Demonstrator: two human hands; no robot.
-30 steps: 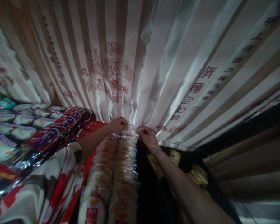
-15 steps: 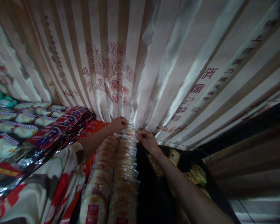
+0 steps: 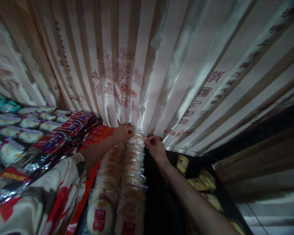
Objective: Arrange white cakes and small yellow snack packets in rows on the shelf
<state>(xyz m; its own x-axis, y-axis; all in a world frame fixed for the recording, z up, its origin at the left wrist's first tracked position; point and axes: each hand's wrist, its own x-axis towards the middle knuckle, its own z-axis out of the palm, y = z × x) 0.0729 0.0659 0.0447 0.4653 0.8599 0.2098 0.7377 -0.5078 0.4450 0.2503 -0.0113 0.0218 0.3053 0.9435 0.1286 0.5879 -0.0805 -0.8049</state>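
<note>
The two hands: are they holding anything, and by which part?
The left hand and right hand seem to pinch the far packet by opposite edges of its wrapper; the exact grip is unclear.

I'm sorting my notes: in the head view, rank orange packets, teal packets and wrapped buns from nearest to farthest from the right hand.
1. Wrapped buns, beside the right hand.
2. Orange packets, left past the buns.
3. Teal packets, at the left edge.

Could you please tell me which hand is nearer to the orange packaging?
Left. The left hand is just right of the orange packaging; the right hand is farther right, beside the wrapped rounds.
</note>
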